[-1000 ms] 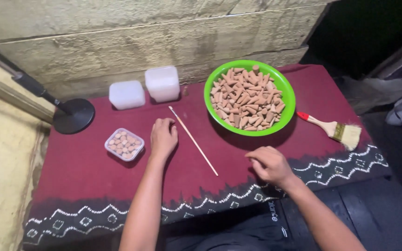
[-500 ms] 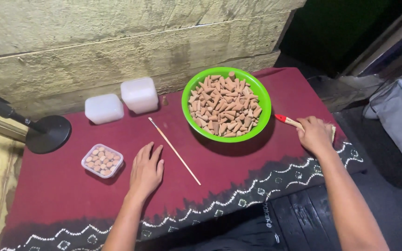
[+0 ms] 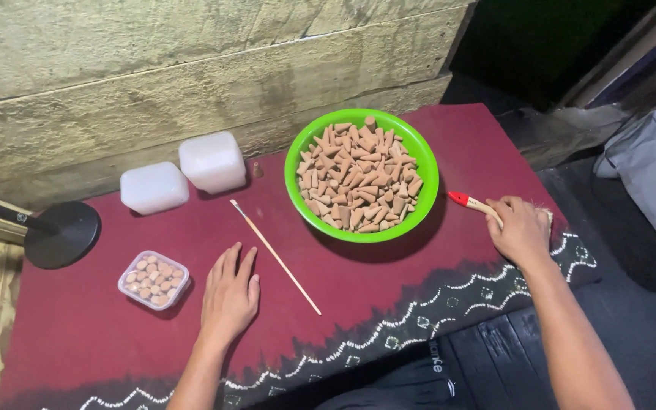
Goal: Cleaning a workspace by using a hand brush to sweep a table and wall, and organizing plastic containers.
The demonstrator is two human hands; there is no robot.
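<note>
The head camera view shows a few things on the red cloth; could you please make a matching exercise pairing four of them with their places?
Things:
1. green bowl
2. paintbrush
3. thin stick
4. small clear tray

Places:
A. under the right hand
B. left of the left hand
C. between the left hand and the bowl
D. nearest the wall, full of brown cones

Pairs: 1-D, 2-A, 3-C, 4-B

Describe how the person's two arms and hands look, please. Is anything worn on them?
Both forearms are bare, with no sleeves in view. The left hand and the right hand wear no gloves. No ring, watch or bracelet shows on either one.
</note>
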